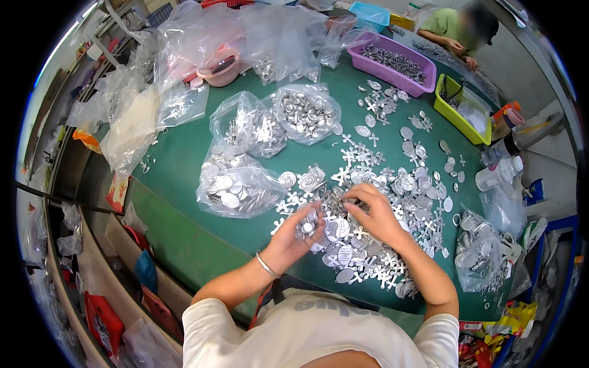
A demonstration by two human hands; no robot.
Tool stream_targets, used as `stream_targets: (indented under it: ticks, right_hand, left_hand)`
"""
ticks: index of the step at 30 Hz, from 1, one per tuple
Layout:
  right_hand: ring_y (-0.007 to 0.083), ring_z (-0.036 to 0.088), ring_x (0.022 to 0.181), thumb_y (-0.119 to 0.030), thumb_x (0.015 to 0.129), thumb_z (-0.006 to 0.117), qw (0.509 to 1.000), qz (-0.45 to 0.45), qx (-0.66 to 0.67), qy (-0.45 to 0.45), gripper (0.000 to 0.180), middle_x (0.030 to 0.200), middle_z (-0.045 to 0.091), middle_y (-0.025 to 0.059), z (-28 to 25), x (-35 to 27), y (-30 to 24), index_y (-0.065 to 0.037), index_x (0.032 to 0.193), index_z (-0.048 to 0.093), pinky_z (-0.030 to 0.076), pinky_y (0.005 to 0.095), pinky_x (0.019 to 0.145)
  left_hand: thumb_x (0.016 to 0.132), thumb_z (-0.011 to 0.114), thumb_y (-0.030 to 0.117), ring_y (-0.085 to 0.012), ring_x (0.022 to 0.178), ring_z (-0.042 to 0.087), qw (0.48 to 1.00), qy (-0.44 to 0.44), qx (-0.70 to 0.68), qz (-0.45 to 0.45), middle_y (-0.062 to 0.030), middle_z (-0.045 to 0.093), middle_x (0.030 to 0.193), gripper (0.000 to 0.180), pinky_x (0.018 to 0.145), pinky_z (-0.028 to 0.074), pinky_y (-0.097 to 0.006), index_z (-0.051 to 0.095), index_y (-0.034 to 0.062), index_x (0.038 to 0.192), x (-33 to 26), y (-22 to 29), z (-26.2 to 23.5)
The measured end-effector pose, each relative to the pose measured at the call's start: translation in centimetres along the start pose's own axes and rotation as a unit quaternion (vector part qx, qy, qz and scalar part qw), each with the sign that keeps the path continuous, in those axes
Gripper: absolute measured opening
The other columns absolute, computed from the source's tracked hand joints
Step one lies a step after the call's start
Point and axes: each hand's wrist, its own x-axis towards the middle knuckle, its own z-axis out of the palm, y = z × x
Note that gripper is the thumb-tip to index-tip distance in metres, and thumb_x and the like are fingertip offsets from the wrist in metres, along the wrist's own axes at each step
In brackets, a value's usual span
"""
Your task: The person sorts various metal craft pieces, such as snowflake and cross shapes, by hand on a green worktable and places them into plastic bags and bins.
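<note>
My left hand (283,238) is cupped palm up at the near edge of the pile, its fingers curled round several small silver medals (307,227). A metal bangle (267,265) circles that wrist. Over the middle of the heap, my right hand (379,216) has thumb and fingers bent together at the medals; what lies between the fingertips is too small to make out. The loose pile of silver oval medals (423,216) and small crosses (361,156) spreads across the green table (178,184) around both hands.
Clear bags of medals (236,184) stand left of the pile, another bag (478,251) at right. Behind are a purple basket (423,89), a lime-green tray (463,126), a pink bowl (219,76) and white bottles (500,175). A person (451,30) works at the far right.
</note>
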Motion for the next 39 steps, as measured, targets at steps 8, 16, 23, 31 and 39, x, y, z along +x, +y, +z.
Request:
stream_targets:
  ticks: [8,16,23,31,39]
  right_hand:
    - [0.0276,0.048,0.09,-0.006,0.072,0.064,0.994,0.009,-0.098,0.057,0.017,0.093,0.052,0.0111,-1.6,-2.8,2.2,0.0,0.088,0.059,0.039,0.0346,0.079]
    - [0.0284,0.046,0.089,-0.005,0.071,0.064,0.991,0.013,-0.102,0.081,0.016,0.092,0.05,0.0104,-0.7,-2.9,1.8,-0.001,0.085,0.058,0.038,0.0354,0.078]
    - [0.0266,0.046,0.089,-0.007,0.071,0.062,0.984,-0.073,-0.137,0.084,0.014,0.09,0.051,0.0083,2.0,0.2,0.3,-0.003,0.084,0.059,0.037,0.0353,0.077]
    - [0.0241,0.046,0.083,-0.003,0.067,0.056,0.966,-0.16,-0.199,0.029,0.007,0.08,0.05,0.0068,8.8,6.0,0.6,-0.004,0.072,0.06,0.036,0.0348,0.073]
    - [0.0245,0.048,0.086,0.002,0.066,0.052,0.965,-0.166,-0.202,-0.025,0.014,0.081,0.056,0.0081,8.0,5.8,0.7,-0.004,0.076,0.06,0.037,0.0344,0.075]
  left_hand:
    - [0.081,0.057,0.0,-0.0222,0.079,0.057,0.984,0.022,-0.031,0.173,-0.0137,0.055,0.087,0.011,0.075,0.054,-0.035,0.051,-0.005,0.088,9.3,10.1,7.9]
    - [0.08,0.049,0.004,-0.0293,0.097,0.051,0.911,0.146,0.176,0.344,-0.0172,0.051,0.098,0.025,0.09,0.039,-0.05,0.048,-0.0047,0.104,17.4,14.5,11.7]
    - [0.077,0.043,0.002,-0.0365,0.129,0.017,0.892,0.059,0.327,0.307,-0.0231,0.022,0.136,0.051,0.101,0.01,-0.06,0.035,0.0,0.128,15.9,12.7,12.7]
    - [0.08,0.041,-0.001,-0.0297,0.125,0.027,0.86,-0.011,0.423,0.284,-0.0195,0.028,0.133,0.051,0.101,0.019,-0.054,0.033,0.0009,0.131,13.8,13.9,10.9]
    - [0.081,0.056,0.006,-0.0114,0.084,0.055,0.763,-0.006,0.575,0.296,-0.0048,0.06,0.096,0.025,0.074,0.045,-0.023,0.059,0.0004,0.104,10.1,11.7,8.1]
